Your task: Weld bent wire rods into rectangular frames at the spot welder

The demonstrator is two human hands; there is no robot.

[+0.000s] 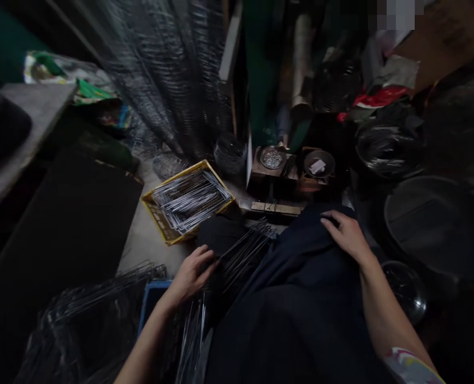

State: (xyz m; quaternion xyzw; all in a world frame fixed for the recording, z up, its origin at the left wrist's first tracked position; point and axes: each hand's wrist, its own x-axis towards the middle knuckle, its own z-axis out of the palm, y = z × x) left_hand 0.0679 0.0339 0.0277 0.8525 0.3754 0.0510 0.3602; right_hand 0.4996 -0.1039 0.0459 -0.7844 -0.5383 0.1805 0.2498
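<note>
Metal rods (240, 250) under left hand (192, 274) fingertips.

The left hand (191, 274) rests on a bundle of wire rods (240, 256) that lies across the person's lap. The right hand (346, 234) lies flat on the right knee. A crate (151, 205) full of wire pieces sits on the floor in front of the left hand. Two small bowls (272, 157) sit farther ahead, to the right of the crate. A big tub (432, 224) stands right of the right hand.

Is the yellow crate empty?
No, the yellow crate holds a pile of thin metal wire rods lying across its inside.
</note>
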